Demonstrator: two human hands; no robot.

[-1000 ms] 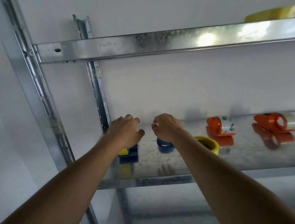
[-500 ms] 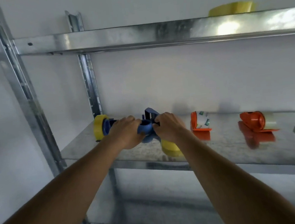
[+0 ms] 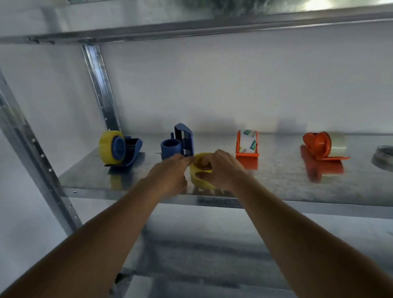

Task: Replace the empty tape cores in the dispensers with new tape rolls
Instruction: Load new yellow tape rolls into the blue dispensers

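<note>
Both hands — left (image 3: 169, 175), right (image 3: 223, 170) — grasp the yellow roll (image 3: 199, 176) over the shelf (image 3: 277, 184), fingers curled round it.

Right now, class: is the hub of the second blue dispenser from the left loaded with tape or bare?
Bare. The blue dispenser's round hub shows no tape around it, and the yellow tape roll is off it, held between the left hand and right hand.

Galvanised metal shelf (image 3: 277, 184), upright post (image 3: 101, 86), white wall (image 3: 232, 79) behind.

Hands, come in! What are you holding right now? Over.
Right hand grips yellow tape roll; left hand pinches its edge. Empty blue dispenser just behind. Nothing in the way.
</note>
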